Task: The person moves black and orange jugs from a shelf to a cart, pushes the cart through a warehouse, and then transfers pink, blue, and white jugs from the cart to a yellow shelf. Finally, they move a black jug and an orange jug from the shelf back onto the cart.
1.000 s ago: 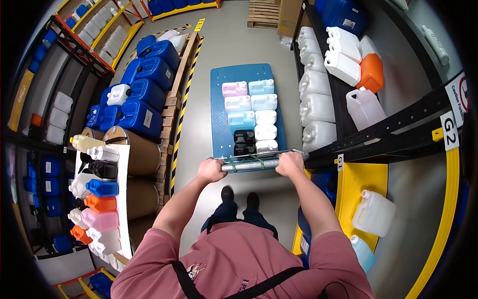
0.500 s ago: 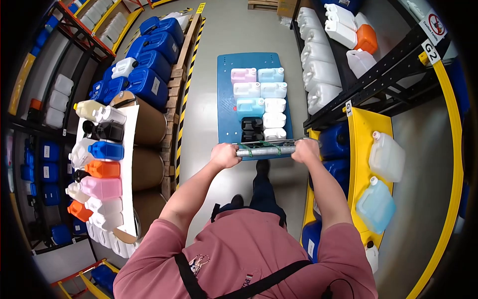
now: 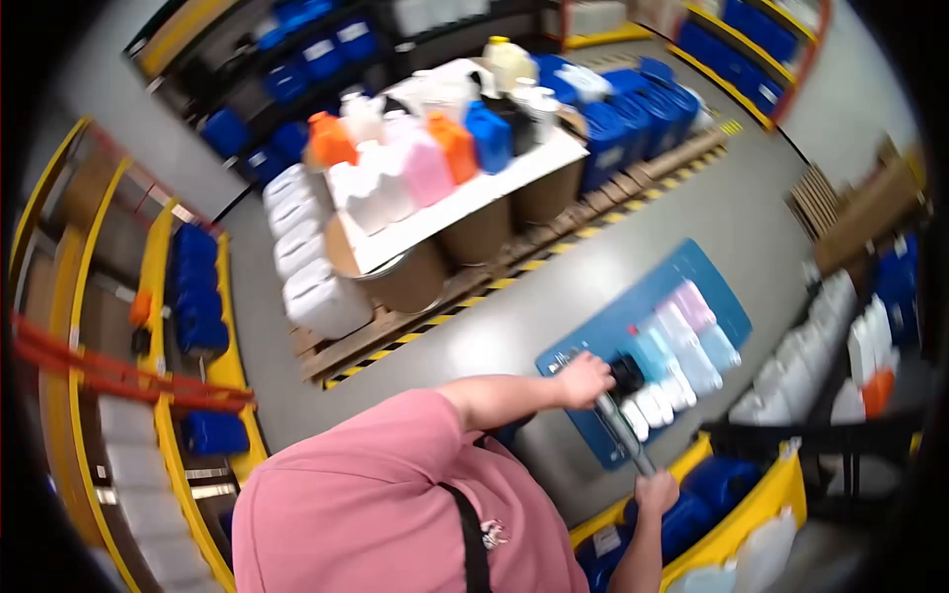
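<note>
My left hand (image 3: 585, 380) is wrapped round the upper left end of a grey metal push handle (image 3: 623, 431). At the other end of the same bar, my right hand (image 3: 656, 490) is closed on it. The handle belongs to a blue platform cart (image 3: 591, 321). On the cart stand a pink canister (image 3: 692, 304), light blue canisters (image 3: 652, 354), several small white canisters (image 3: 660, 400) and a black one (image 3: 626, 374) close to my left hand. The picture is somewhat blurred.
A white tabletop (image 3: 474, 210) on brown drums holds colourful canisters. Blue drums (image 3: 608, 143) stand on a pallet (image 3: 657, 163) edged with striped floor tape. A yellow shelf (image 3: 781, 484) is beside my right hand, racks (image 3: 148, 326) at the left, cardboard (image 3: 875, 212) at the right.
The view has swung left and tilted, so cart and hands appear further right and lower. The table of canisters now shows at the upper middle. Both hands have stayed on the handle.
</note>
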Action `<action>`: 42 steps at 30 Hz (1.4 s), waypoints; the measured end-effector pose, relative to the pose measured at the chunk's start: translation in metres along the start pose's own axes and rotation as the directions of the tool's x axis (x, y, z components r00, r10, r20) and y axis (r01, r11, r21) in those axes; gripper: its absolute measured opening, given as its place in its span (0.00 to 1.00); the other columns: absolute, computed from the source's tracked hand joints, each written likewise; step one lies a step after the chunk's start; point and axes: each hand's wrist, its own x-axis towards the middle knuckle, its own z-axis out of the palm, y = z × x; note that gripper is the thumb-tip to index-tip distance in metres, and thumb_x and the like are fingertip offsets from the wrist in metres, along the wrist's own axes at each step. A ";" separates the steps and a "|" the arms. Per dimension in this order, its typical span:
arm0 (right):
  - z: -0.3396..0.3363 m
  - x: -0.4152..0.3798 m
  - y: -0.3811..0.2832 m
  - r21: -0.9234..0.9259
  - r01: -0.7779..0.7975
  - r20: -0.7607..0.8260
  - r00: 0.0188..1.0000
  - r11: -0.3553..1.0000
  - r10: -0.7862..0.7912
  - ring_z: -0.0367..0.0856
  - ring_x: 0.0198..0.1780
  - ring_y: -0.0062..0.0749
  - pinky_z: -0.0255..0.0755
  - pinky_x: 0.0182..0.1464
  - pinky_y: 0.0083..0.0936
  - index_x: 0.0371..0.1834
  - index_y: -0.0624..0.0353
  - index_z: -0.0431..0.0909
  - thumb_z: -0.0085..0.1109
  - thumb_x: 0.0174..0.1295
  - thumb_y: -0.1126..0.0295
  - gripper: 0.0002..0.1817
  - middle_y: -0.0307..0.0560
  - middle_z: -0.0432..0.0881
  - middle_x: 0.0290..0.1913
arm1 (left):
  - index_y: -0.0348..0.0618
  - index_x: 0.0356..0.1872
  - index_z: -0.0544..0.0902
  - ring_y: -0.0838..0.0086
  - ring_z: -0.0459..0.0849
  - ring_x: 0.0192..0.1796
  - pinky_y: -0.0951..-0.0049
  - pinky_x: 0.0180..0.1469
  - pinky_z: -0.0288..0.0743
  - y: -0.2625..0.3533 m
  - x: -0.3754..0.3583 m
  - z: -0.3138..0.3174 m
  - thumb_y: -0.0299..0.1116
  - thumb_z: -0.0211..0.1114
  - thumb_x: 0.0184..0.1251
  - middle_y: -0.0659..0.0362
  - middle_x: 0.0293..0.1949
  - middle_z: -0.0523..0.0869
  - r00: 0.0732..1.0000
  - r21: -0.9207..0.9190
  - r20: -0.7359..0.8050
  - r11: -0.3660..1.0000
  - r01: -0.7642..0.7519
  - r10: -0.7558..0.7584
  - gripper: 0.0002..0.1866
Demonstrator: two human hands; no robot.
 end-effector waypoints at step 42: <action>0.024 -0.468 -0.275 0.075 0.027 0.200 0.979 0.997 -0.041 0.86 0.52 0.45 0.79 0.55 0.41 0.43 0.51 0.88 0.72 0.54 0.52 0.19 0.48 0.88 0.48 | 0.50 0.80 0.63 0.48 0.60 0.81 0.52 0.82 0.55 -0.028 -0.537 -0.088 0.36 0.72 0.55 0.44 0.79 0.62 0.841 -0.465 0.313 0.843 -0.270 0.442 0.47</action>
